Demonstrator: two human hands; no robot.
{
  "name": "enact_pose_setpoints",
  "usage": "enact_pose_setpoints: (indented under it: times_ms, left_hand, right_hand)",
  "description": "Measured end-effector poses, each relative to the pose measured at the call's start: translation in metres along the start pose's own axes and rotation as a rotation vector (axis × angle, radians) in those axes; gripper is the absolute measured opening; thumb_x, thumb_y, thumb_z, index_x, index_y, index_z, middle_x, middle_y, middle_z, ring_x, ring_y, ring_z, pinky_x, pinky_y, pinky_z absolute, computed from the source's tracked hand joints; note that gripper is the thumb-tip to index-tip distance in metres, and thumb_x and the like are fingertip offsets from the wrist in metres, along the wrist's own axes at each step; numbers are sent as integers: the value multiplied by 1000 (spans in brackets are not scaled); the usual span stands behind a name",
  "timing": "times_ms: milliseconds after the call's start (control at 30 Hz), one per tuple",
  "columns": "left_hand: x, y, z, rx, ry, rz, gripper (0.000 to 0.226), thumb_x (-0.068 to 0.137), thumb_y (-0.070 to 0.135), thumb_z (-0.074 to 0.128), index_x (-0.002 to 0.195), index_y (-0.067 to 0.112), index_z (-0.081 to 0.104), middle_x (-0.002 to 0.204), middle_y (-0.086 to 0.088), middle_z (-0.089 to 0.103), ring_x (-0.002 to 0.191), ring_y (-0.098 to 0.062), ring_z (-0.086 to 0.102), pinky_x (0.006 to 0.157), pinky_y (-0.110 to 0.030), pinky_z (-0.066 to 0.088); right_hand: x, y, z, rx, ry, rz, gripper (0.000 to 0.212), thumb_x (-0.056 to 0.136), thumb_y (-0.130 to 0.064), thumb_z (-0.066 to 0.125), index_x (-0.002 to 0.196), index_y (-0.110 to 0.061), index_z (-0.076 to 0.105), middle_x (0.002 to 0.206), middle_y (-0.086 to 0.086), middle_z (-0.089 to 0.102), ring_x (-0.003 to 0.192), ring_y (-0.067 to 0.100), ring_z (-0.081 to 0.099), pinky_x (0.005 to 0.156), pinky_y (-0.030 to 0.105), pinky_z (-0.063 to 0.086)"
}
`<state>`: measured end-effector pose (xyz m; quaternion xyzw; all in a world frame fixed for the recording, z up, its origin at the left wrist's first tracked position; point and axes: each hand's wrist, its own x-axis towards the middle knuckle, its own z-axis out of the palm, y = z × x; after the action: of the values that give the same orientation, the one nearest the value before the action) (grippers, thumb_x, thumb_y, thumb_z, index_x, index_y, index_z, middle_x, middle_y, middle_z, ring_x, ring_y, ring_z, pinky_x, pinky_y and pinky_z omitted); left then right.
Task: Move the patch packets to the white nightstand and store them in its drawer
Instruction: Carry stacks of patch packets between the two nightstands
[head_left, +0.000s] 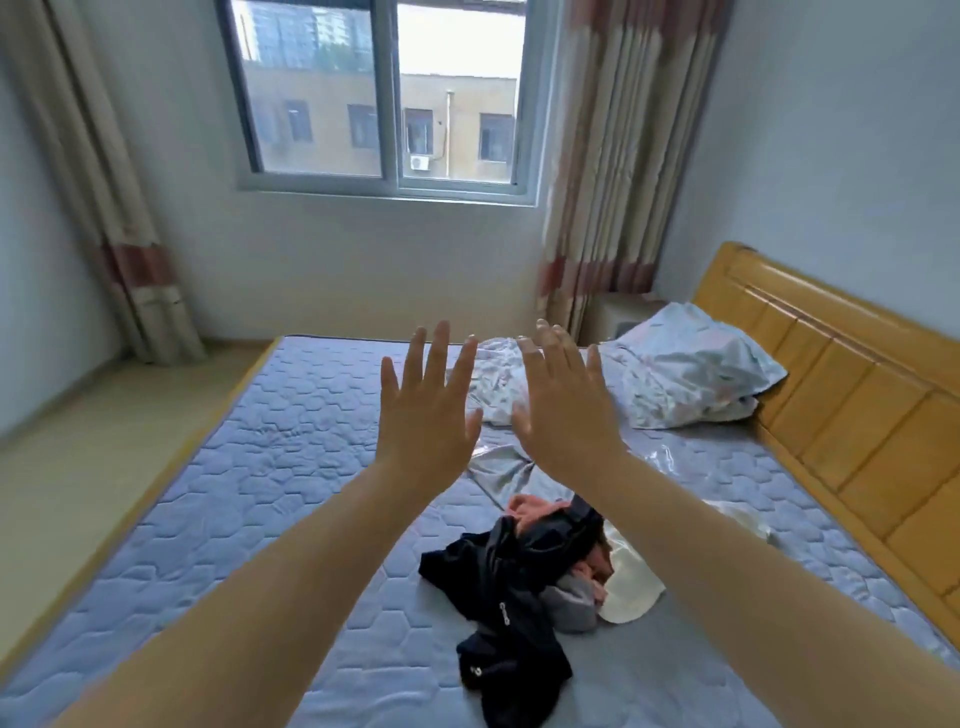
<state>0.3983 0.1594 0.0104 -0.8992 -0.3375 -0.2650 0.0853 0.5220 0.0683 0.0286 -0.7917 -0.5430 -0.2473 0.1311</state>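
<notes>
Head view: two hands (426, 415) (563, 410) spread over one bed (260, 467)

Left half of the mattress (249, 467) is bare quilting out to its edge, so you can sweep a hand across it freely. On the right you're blocked by a clothes pile (511, 577) near the middle, a crumpled sheet (496, 387) and pillow (691, 374) further back, and the wooden headboard (857, 410) walling that side. The back-right corner is tight: the white nightstand (615, 318), mostly hidden, sits wedged between pillow, curtain (618, 156) and headboard.
</notes>
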Motion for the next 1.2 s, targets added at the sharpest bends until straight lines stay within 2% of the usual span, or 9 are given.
enact_pose_setpoints:
  times_ms: [167,300,400,500,633,700,833,967,1200]
  left_hand:
    - [-2,-78,-15,65,44,-107,83,88,42,59,149,21,6,159,-13,14,145,-35,18,109,-61,24]
    - [-18,-118,-25,161,69,-221,81,80,39,70,148,14,33,154,-16,29,138,-38,33,102,-61,34]
    - [-33,-145,-36,171,72,-301,80,86,38,63,151,18,22,158,-14,17,143,-36,22,107,-61,26]
    - [-52,-180,-52,165,76,-342,80,90,38,57,153,20,10,161,-11,4,147,-33,9,111,-60,15]
    - [-82,-241,-82,246,133,-315,86,80,36,68,147,18,17,155,-17,26,141,-38,29,102,-65,30]
    - [-102,-276,-100,268,148,-307,87,78,35,70,146,18,18,154,-16,28,140,-38,30,102,-65,31]
    - [-156,-351,-140,283,163,-317,86,77,35,71,145,16,22,153,-17,31,139,-39,32,99,-65,33]
    - [-212,-438,-187,337,163,-289,84,76,33,72,145,14,29,152,-19,31,140,-39,30,100,-65,33]
    - [-250,-569,-231,268,136,-362,76,92,36,53,154,21,11,161,-10,1,148,-30,0,114,-57,10]
  right_hand:
    - [50,-67,10,48,32,-135,72,71,-29,75,133,-6,46,142,19,44,132,36,41,104,57,36]
    - [73,-107,19,95,29,-236,71,77,-29,70,138,-5,42,147,19,38,137,36,36,107,57,30]
    - [80,-142,21,162,46,-298,69,83,-27,64,142,-6,36,152,18,29,141,34,26,112,55,21]
    - [82,-186,15,199,57,-346,69,84,-27,63,143,-5,35,153,18,27,142,34,24,113,54,20]
    - [82,-261,1,268,58,-400,68,90,-27,55,148,-9,24,158,15,13,146,30,11,117,50,9]
    - [82,-305,-11,288,89,-399,66,91,-25,52,148,-9,23,158,14,11,146,30,9,117,49,8]
    - [82,-401,-38,378,126,-377,65,88,-21,56,146,-8,29,156,15,19,144,31,17,116,50,13]
    - [80,-497,-56,485,226,-434,59,82,-16,61,137,-4,42,146,18,39,134,34,37,112,51,30]
    - [93,-647,-46,472,221,-495,60,83,-18,61,138,-5,42,146,16,39,134,32,38,111,49,32]
